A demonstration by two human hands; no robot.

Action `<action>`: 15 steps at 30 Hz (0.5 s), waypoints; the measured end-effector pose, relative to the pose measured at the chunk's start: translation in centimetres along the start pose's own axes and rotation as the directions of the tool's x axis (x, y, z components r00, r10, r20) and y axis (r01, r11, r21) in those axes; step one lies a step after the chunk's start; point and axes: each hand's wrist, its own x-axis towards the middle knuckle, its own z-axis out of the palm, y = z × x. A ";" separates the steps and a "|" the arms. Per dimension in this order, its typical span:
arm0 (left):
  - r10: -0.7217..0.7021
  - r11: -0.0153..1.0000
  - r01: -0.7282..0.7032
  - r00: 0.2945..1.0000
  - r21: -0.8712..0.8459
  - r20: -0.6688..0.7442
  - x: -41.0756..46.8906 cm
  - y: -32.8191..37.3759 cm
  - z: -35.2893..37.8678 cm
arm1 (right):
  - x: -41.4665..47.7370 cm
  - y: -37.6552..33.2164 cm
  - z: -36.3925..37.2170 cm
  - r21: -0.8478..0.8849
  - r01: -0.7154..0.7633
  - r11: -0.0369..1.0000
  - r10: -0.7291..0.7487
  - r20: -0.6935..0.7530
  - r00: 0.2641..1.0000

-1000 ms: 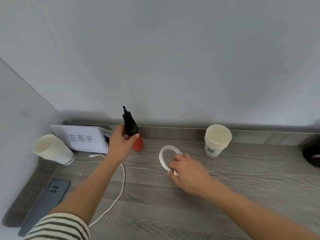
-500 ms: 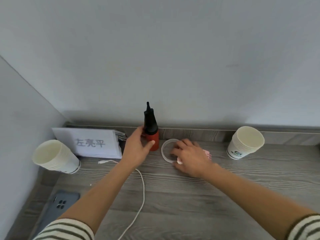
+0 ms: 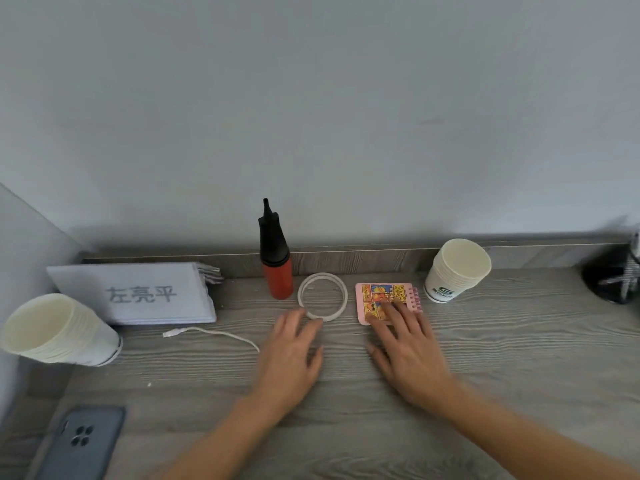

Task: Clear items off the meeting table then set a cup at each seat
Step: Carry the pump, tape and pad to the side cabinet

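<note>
Both hands are hovering low over the grey wood-grain counter [image 3: 526, 362], palms down and holding nothing. The left hand [image 3: 291, 355] is stretching its fingers straight and slightly apart, the tips reaching the near edge of a thin white tape ring [image 3: 327, 317] that is lying flat; whether they are touching it I cannot tell. The right hand [image 3: 412, 355] is laying its straight fingers [image 3: 398, 313] on the glossy cartoon cover of a small pink spiral notebook [image 3: 375, 296], just right of the ring.

A pump [image 3: 275, 258] with a red cylindrical body and a black tapering nozzle is standing upright just left of the ring, by the raised back ledge. A stack of cream paper cups [image 3: 457, 271] is sitting beside the notebook's spiral edge, near the ledge. A second cup stack [image 3: 59, 330] is sitting at the far left, its round mouth facing the camera.

Between that stack and the pump a pile of white folded name cards [image 3: 138, 292] is resting, with a thin white cord [image 3: 214, 336] curving in front of it. A blue-grey phone [image 3: 81, 441] is lying back up at the near left corner
</note>
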 end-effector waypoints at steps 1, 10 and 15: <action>-0.021 0.999 0.018 0.997 0.051 0.069 0.0 0.3 0.7 | -0.1 0.2 0.2 -0.001 0.002 1.000 -0.002 0.006 1.000; -0.060 0.981 0.031 0.987 0.193 0.147 1.0 0.8 0.7 | 2.1 2.5 0.3 0.116 0.036 0.993 -0.053 0.144 0.988; -0.087 0.993 0.074 0.985 0.088 0.148 0.8 2.4 -0.6 | 1.1 1.5 -1.5 0.243 -0.021 0.970 -0.005 0.105 0.994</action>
